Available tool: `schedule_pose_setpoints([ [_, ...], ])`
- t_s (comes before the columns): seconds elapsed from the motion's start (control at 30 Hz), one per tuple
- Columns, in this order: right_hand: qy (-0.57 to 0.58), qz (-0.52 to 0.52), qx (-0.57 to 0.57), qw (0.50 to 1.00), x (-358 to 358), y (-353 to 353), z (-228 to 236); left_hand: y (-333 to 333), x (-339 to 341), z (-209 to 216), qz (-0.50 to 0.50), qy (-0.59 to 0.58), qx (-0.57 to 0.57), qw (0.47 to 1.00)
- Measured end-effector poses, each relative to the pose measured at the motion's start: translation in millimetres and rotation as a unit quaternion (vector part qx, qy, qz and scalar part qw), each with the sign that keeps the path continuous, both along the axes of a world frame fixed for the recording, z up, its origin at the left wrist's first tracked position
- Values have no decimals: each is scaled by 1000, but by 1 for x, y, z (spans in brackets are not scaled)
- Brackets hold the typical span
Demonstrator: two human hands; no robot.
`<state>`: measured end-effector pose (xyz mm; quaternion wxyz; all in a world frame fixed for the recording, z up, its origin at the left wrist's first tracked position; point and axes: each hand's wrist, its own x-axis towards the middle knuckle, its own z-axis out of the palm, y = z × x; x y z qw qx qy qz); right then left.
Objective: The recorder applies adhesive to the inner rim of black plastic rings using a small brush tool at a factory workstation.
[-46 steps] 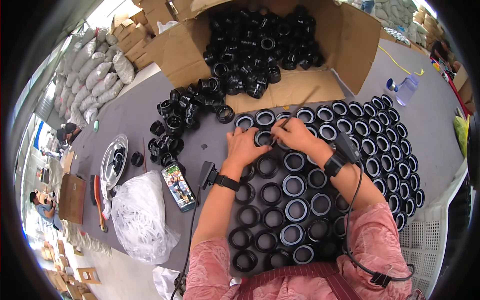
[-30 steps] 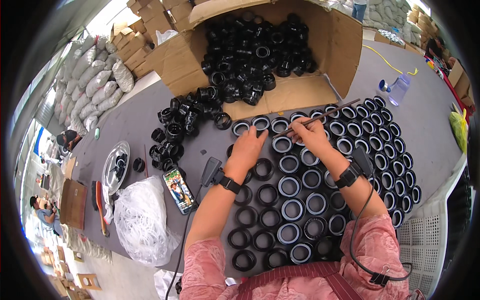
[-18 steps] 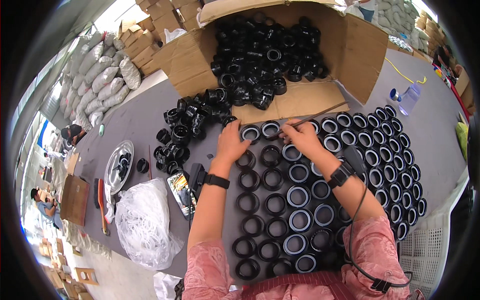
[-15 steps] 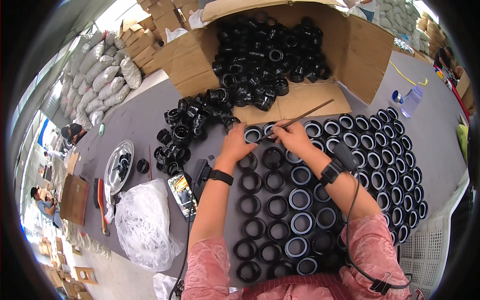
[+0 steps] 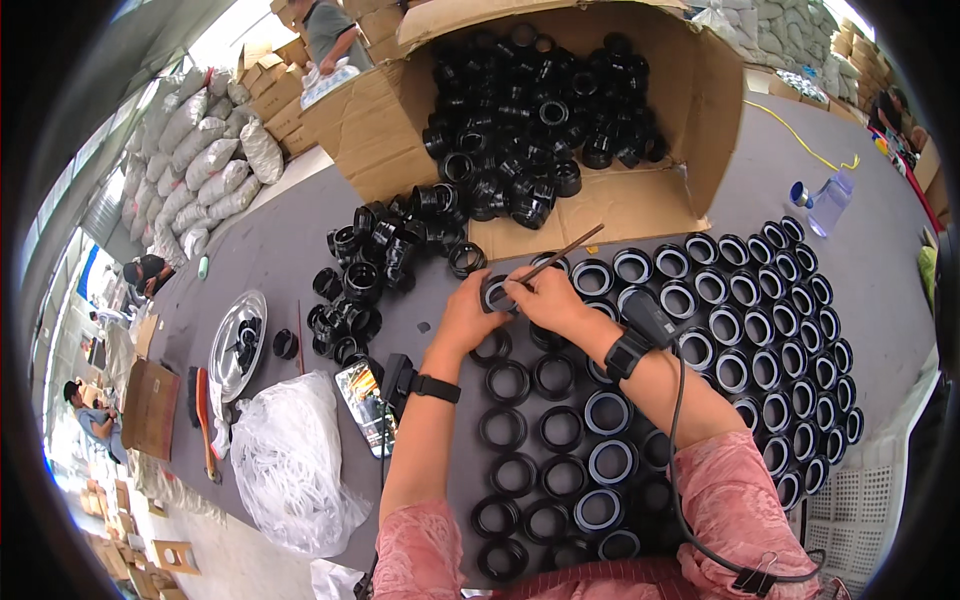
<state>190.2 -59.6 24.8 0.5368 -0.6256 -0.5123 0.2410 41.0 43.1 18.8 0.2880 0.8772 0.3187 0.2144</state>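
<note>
My left hand [image 5: 468, 318] is closed round the edge of a black ring [image 5: 491, 291] with a pale inner band, at the top of the nearest left column. My right hand [image 5: 548, 300] pinches a thin brown stick [image 5: 572, 246], which slants up to the right; its lower tip reaches the ring, and the exact contact is hidden by the fingers. Below and to the right lie rows of similar rings [image 5: 509, 382], some plain black, others with pale inner bands [image 5: 610, 412]. Just beyond my left hand lies a loose black fitting [image 5: 466, 258].
A large open cardboard box [image 5: 640, 205] spills black fittings [image 5: 362, 283] onto the grey table. Leftward lie a phone [image 5: 366, 408], a bag of clear plastic [image 5: 292, 465], a brush [image 5: 203, 420] and a metal tray [image 5: 228, 378]. A bottle [image 5: 830, 203] stands at right. Other people are in the background.
Both hands have shifted slightly, the right one leftward with the stick. The left hand now holds the ring at the stick's lower end. A person has come into view behind the box.
</note>
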Motion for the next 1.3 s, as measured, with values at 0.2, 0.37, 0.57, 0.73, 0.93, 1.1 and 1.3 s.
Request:
schedule_pose_setpoints([
  [0.2,-48,-3,14,999,-2,3,-10,-10,1,-2,16,-39,-17,999],
  [0.37,-28,-7,4,1000,-2,4,-9,-13,1,0,41,-19,-30,999],
  [0.57,-79,16,-58,995,4,13,14,-11,-1,-1,30,-28,-17,999],
  [0.73,-139,9,-129,982,18,13,38,-8,-3,1,-3,-9,12,1000],
  [0.93,-238,-45,-57,968,25,25,28,-6,-2,0,0,-4,-7,1000],
  [1.1,-146,-33,-9,989,23,21,10,-6,8,-1,16,6,0,1000],
  [1.3,-96,45,-10,994,-4,28,-2,5,-13,-6,9,-67,-10,998],
])
